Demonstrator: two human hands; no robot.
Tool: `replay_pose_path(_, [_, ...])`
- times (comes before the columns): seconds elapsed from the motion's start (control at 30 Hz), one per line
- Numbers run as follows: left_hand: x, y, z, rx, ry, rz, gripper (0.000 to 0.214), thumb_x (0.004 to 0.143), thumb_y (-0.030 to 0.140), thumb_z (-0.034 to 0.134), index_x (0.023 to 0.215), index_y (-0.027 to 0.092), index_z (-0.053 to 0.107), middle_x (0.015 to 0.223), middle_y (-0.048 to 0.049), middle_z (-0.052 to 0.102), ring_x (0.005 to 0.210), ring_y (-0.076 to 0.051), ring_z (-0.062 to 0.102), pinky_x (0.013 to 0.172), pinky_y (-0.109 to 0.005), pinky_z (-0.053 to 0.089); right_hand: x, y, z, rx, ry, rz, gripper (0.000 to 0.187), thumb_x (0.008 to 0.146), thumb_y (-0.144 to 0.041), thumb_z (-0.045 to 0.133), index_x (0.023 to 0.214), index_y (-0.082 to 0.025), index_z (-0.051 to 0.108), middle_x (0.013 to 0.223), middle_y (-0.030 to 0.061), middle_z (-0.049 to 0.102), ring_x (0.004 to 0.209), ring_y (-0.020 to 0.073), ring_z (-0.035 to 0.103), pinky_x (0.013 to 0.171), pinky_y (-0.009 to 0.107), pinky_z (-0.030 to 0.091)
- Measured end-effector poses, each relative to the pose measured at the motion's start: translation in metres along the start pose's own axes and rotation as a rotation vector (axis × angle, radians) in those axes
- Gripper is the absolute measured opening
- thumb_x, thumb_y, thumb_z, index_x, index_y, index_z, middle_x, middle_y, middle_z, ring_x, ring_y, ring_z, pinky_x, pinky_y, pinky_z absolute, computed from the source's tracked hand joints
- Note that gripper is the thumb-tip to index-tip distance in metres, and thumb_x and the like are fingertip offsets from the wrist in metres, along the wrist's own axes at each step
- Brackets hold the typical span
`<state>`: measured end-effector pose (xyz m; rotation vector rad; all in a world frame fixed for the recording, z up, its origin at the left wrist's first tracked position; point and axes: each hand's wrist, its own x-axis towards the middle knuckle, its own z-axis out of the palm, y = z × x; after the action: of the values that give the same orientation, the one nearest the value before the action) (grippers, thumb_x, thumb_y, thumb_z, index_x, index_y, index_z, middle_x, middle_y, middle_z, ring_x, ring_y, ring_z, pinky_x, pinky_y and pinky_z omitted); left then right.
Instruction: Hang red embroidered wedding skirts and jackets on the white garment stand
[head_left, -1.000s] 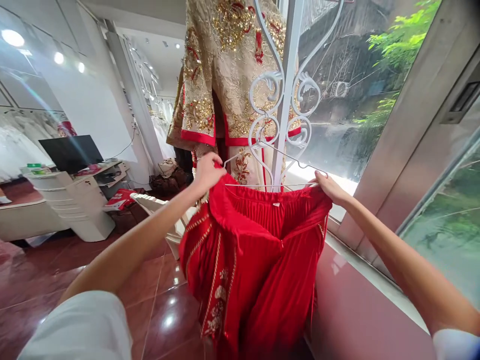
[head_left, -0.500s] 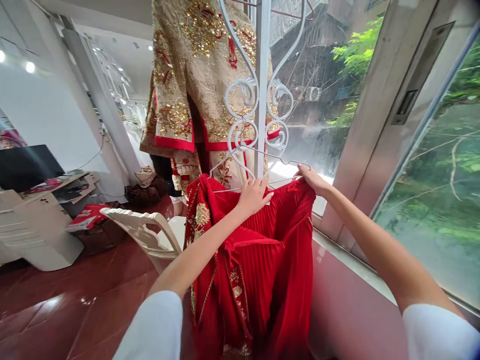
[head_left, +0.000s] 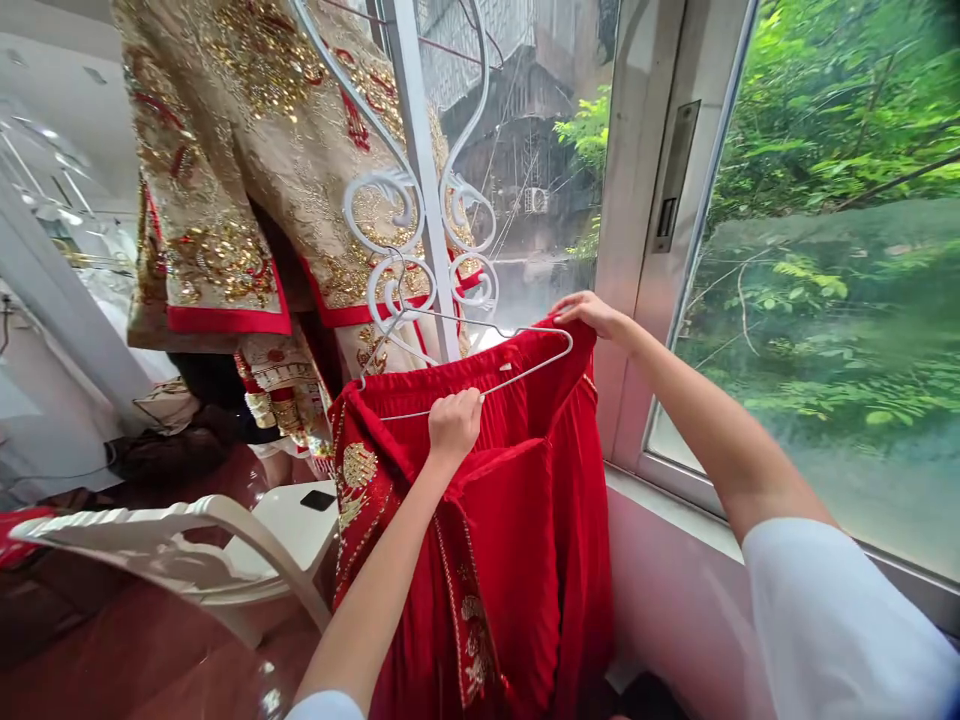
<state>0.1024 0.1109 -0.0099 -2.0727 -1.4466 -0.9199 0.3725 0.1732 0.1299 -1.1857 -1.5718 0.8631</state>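
A red pleated skirt [head_left: 517,520] with gold embroidery hangs by its waist from a thin wire hanger [head_left: 525,372]. My left hand [head_left: 456,425] is closed around the hanger's lower bar, inside the open waist. With bent fingers my right hand [head_left: 589,312] grips the skirt's waistband at the upper right corner, just beyond the hanger's right end. The left corner of the waist sits on the hanger's left end. The hanger's hook reaches up to the scrollwork of a white metal rack [head_left: 431,190].
A gold sequined garment with red trim [head_left: 225,170] hangs behind on the left. Below it stands a white chair [head_left: 247,545] with a dark phone [head_left: 318,499] on its seat. To the right are a window frame [head_left: 637,230] and a sill [head_left: 675,515].
The view has swung right. My left hand has gone from open fingers at the back waistband to a fist on the hanger bar. My right hand has shifted off the hanger's end onto the waistband.
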Motion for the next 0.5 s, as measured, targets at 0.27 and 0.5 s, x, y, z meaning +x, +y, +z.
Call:
replay_pose_path(0.27, [0.013,-0.005,0.002,0.051,-0.06,-0.031,0.041,0.095,0.034,0.024,0.087,0.019,0.062,0.087,-0.0108,0.069,0.084,-0.023,0.062,0.071,-0.033,0.032,-0.018,-0.067,0.032,-0.606,0.271,-0.524,0.021,0.069,-0.018,0.054,0.083,-0.01,0.067,0.068,0.0056,0.061,0.067,0.0169,0.054,0.065,0.029,0.042])
replay_pose_path(0.5, [0.011,-0.003,0.001,0.027,-0.057,-0.063,0.04,0.094,0.033,0.027,0.087,0.018,0.063,0.086,-0.0117,0.069,0.085,-0.025,0.063,0.072,-0.034,0.032,-0.101,0.009,0.087,-1.382,0.121,-0.539,0.051,0.085,-0.01,0.027,0.132,-0.007,0.045,0.096,0.0185,0.065,0.088,0.0273,0.059,0.065,0.032,0.04])
